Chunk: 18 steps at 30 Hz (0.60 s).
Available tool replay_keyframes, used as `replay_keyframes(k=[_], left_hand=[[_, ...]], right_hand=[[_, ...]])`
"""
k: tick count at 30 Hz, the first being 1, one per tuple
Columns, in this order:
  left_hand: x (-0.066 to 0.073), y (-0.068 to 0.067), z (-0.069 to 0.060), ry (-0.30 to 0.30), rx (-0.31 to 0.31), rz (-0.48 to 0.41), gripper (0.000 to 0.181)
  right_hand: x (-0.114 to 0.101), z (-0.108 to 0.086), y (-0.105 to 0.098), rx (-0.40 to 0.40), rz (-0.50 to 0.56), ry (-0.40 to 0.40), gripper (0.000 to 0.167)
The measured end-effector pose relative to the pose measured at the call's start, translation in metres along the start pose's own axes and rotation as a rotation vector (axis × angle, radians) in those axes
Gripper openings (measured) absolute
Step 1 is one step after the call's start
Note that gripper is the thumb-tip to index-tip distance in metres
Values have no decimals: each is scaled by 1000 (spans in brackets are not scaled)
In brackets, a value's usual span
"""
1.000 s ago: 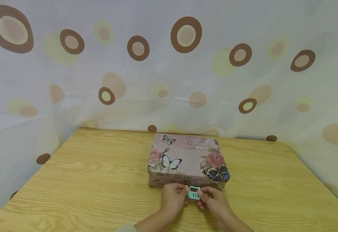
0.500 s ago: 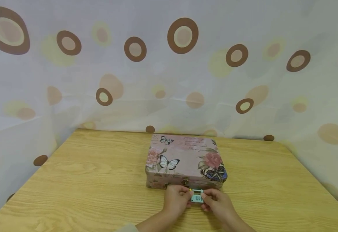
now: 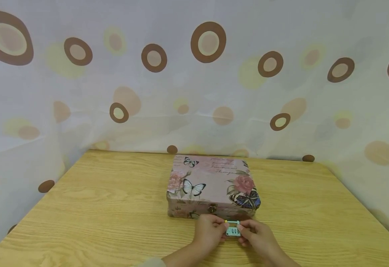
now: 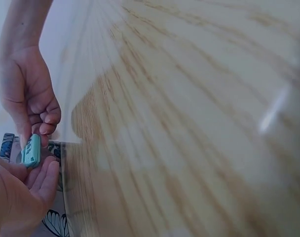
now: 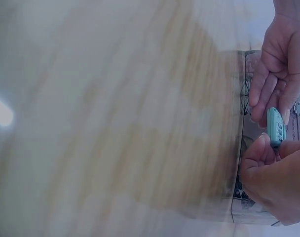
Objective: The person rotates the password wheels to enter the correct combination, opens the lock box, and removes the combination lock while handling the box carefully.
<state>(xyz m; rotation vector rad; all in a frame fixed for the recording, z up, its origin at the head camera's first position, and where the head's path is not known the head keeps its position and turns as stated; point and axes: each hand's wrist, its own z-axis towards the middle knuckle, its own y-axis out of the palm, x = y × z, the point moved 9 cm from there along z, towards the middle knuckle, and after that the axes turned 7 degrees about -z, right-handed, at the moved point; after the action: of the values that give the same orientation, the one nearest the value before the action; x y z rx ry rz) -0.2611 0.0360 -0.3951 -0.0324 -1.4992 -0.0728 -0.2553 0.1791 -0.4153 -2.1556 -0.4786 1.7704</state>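
Note:
A small turquoise combination padlock (image 3: 233, 231) with number dials is held in front of the box, its shackle on the far side and a yellow bit at the shackle's left end. My left hand (image 3: 209, 233) pinches its left side between thumb and fingers. On the opposite side, my right hand (image 3: 260, 238) pinches it too. The pink box (image 3: 214, 181), printed with butterflies and roses, has its lid down. Its metal clasp (image 3: 212, 208) lies beyond the padlock, apart from it. Both wrist views show the padlock (image 5: 276, 127) between the two hands; fingertips hide parts of it.
The box stands on a light wooden table (image 3: 114, 200), which extends to both sides of it. Behind and beside the table hangs a pale curtain (image 3: 181, 89) with brown and yellow circles.
Both hands have drawn the padlock away from the box's clasp, toward me and to the right. The clasp now shows more fully. The box appears to stay put while the head view shifts slightly.

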Motion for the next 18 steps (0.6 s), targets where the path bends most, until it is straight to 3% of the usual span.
replay_keyframes(k=[13,18], left_hand=[[0,14,1,-6,-16,37,8],[-3,21,1,-12,-15,22,8]], right_hand=[[7,-3,-9,-160,28,22,30],[11,-5,-15,-180,58,39,37]])
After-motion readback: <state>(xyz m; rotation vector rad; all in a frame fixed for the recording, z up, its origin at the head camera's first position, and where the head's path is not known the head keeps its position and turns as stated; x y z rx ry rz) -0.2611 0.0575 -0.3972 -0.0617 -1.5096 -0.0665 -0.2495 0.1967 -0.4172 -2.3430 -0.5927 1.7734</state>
